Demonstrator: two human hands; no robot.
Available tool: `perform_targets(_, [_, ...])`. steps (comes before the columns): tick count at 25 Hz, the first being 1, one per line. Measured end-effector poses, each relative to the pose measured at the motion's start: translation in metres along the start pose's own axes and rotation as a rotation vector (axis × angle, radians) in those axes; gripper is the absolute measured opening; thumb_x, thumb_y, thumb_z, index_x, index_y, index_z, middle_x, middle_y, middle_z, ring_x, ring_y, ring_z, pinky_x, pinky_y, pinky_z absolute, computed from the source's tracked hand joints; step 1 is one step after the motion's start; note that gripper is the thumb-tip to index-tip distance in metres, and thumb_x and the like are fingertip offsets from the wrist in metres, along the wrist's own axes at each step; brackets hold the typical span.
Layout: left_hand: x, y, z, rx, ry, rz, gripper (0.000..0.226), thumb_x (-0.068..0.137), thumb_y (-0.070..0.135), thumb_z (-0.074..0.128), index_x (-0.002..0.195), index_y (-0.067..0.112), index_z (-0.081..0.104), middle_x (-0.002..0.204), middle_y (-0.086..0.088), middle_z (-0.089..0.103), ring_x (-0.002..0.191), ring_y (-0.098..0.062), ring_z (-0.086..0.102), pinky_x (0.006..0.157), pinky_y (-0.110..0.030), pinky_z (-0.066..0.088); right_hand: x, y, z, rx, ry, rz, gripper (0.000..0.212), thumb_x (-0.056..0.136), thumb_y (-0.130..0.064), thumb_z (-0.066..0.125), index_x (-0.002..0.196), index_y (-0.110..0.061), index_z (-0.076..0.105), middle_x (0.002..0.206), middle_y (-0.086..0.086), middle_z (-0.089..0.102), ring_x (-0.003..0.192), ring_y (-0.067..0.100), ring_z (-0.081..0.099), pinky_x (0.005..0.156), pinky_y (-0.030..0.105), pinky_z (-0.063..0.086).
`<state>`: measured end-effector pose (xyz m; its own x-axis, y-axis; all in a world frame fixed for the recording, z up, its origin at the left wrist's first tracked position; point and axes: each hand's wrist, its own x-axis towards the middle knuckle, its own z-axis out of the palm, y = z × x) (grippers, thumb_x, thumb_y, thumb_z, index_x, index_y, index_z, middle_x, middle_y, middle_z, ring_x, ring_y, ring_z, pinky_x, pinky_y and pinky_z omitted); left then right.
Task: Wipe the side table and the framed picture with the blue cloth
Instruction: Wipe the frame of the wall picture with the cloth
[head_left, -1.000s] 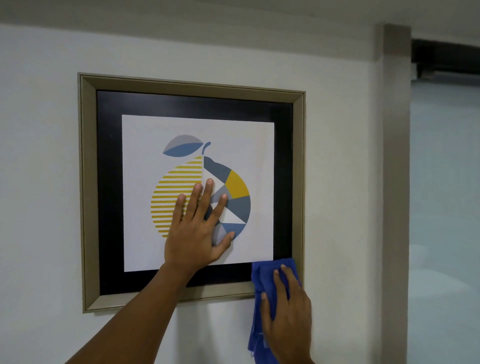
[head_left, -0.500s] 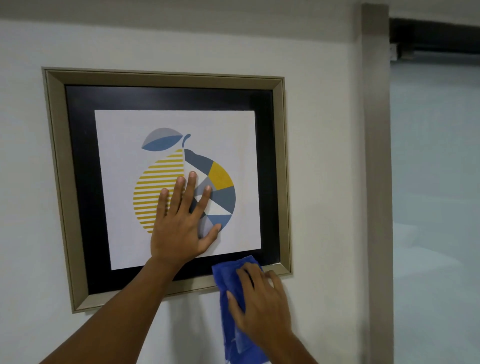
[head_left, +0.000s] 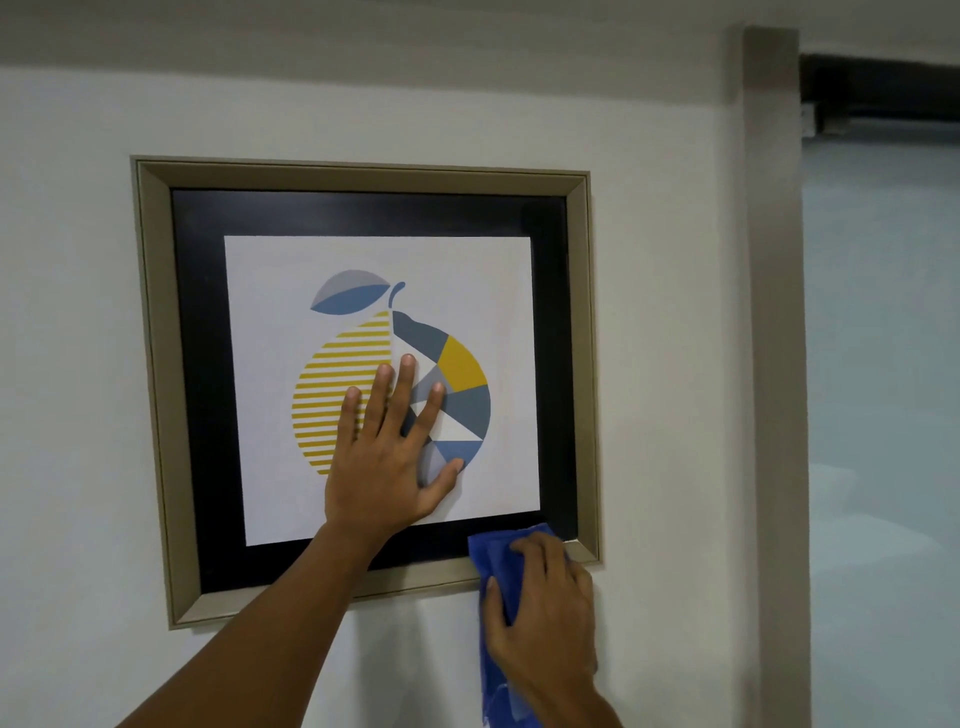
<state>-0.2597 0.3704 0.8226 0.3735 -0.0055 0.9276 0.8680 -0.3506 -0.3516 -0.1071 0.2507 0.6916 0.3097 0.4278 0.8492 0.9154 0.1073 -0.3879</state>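
Head view: left hand (head_left: 387, 462) flat, splayed, steadying picture (head_left: 363, 208); right hand (head_left: 540, 608) presses limp cloth (head_left: 491, 558) on frame's lower corner. Hung frame likely light, swings; brace it.

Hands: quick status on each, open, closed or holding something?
Left hand: open, fingers spread, flat on the framed picture, holding nothing.
Right hand: pressing the blue cloth onto the frame's lower right corner.

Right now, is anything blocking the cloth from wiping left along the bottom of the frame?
Yes: the left forearm crosses the bottom rail of the framed picture, left of the blue cloth under the right hand.
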Motion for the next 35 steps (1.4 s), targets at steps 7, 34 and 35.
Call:
perform_targets(7, [-0.002,-0.003,-0.001,-0.015,-0.016,-0.004,0.086,0.093,0.073,0.034,0.162,0.024,0.019,0.172,-0.013,0.012,0.159,-0.034,0.008,0.127,-0.055,0.010,-0.006,0.048,-0.023,-0.282,-0.078,-0.172,0.065,0.091,-0.061,0.036,0.122,-0.012,0.066,0.126,0.004,0.066,0.102,0.020,0.070,0.087,0.037,0.054])
perform_targets(34, [-0.001,-0.003,-0.004,-0.021,-0.036,-0.005,0.086,0.093,0.075,0.032,0.161,0.024,0.023,0.172,-0.013,0.014,0.158,-0.035,0.011,0.126,-0.056,0.012,0.005,-0.005,-0.031,-0.284,-0.382,0.000,0.085,0.070,-0.090,0.027,0.100,-0.026,0.074,0.110,0.002,0.072,0.086,0.021,0.074,0.072,0.039,0.060])
perform_targets(35, [-0.001,-0.004,-0.004,-0.028,-0.044,-0.005,0.086,0.093,0.075,0.032,0.161,0.024,0.024,0.172,-0.013,0.014,0.158,-0.035,0.011,0.126,-0.056,0.012,0.006,0.005,-0.034,-0.285,-0.453,0.053,0.091,0.074,-0.090,0.018,0.101,-0.025,0.075,0.111,0.005,0.073,0.085,0.022,0.074,0.070,0.041,0.059])
